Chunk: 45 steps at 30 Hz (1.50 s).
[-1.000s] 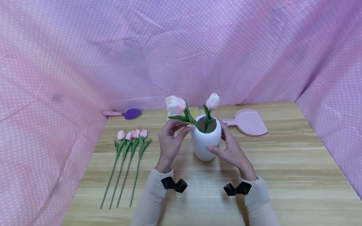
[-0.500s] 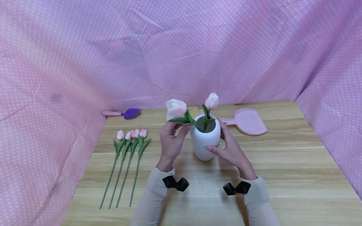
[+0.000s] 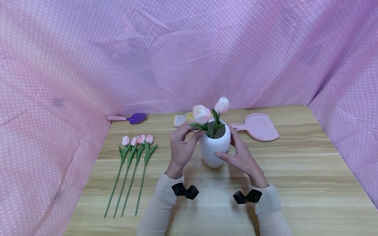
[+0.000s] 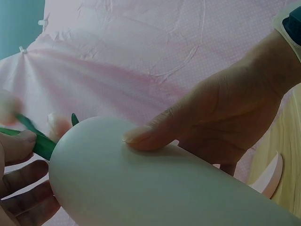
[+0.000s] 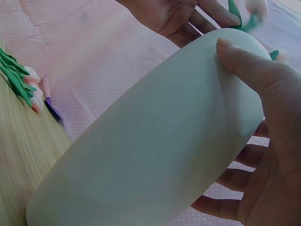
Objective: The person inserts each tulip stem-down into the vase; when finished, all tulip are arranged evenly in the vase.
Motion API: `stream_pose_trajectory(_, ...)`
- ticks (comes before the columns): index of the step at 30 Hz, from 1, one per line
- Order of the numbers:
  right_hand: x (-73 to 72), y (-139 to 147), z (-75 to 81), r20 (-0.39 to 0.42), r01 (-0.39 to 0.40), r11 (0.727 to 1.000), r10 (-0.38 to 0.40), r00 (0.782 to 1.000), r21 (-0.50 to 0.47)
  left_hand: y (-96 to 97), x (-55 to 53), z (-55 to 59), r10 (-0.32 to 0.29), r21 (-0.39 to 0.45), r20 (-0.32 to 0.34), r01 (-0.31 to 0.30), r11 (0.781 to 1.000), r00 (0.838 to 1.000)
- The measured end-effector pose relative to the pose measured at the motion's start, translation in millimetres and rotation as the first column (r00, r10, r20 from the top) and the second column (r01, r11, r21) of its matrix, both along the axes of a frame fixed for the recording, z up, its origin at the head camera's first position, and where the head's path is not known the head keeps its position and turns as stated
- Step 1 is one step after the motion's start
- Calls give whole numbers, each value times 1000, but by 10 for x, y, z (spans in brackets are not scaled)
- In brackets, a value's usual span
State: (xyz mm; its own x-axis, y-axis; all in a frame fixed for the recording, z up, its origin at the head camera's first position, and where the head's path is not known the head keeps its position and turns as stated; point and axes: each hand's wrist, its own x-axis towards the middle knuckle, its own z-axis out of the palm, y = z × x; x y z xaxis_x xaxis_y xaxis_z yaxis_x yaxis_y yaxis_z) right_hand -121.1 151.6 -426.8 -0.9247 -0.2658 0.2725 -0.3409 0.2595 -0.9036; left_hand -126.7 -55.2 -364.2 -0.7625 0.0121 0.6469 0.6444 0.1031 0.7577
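A white vase (image 3: 213,153) stands on the wooden table, its opening facing up. My right hand (image 3: 241,156) grips its right side, thumb across the front and fingers around the back, as the right wrist view also shows. At the left of the rim, my left hand (image 3: 182,146) pinches a pale pink tulip (image 3: 201,114) low on its green leaves. Its stem goes down into the vase and is hidden there. A second pink tulip (image 3: 222,105) stands in the vase, leaning slightly right. In the left wrist view, the left thumb presses a green leaf (image 4: 44,147).
Several pink tulips (image 3: 134,141) lie side by side on the table (image 3: 307,183) at the left. Behind them is a small trowel (image 3: 137,118) with a purple blade. A pink dustpan-like scoop (image 3: 262,127) lies right of the vase. Yellow-and-white packets (image 3: 179,120) lie behind it.
The tulip in my left hand has swung right and more upright, its head now over the vase's left rim. The left hand has shifted slightly right. My right hand and the vase stay put.
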Motion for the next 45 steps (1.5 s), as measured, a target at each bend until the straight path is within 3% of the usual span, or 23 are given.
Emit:
stream_pose_trajectory(9, -1, 0, -7, -2, -6, 1000, 6, 1000, 15, -34, 11, -8, 1, -14, -1, -1, 1000, 1000)
stream_pose_trajectory(17, -3, -4, -12, -17, -1, 1000, 1, 1000, 2, -118, 6, -2, -7, 38, -23, 8, 999, 1000)
stream_pose_trajectory(35, 6, -6, -3, -35, -6, 1000, 6, 999, -2, -580, -47, -39, 87, 129, -39, -82, 988, 995)
stream_pose_trajectory(45, 2, -10, 0, -30, -9, 1000, 8, 1000, -2, -966, -36, -128, 151, 187, 90, -165, 968, 985)
